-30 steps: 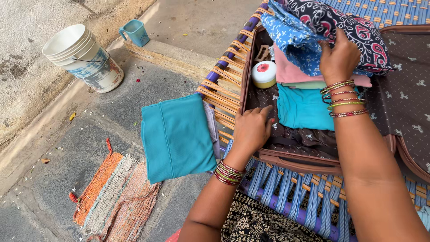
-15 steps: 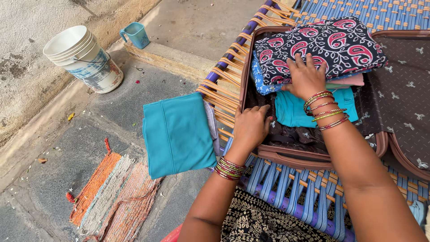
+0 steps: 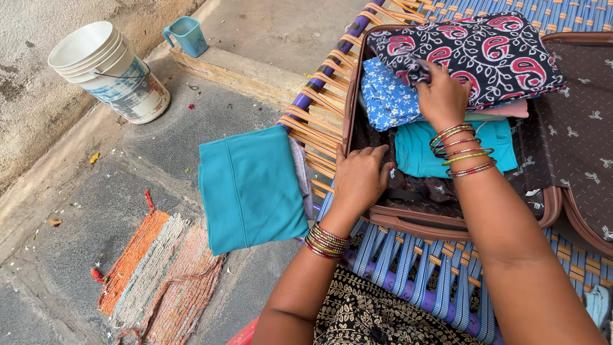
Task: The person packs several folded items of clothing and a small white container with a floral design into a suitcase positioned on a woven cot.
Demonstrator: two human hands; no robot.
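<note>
Pinching a corner of the black paisley cloth (image 3: 485, 57) atop the folded stack at upper right, the right hand (image 3: 440, 96) closes its fingers; the left hand (image 3: 359, 179) rests open-fingered on the brown suitcase (image 3: 408, 220) rim at centre.

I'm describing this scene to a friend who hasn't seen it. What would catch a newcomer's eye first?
First, the black folded cloth with red paisley print, topping a stack in the open brown suitcase, where the right hand pinches its edge. The left hand rests on the suitcase's near wall. Beside it, a folded teal garment hangs off the woven cot, and white stacked buckets stand on the ground at far left.
</note>
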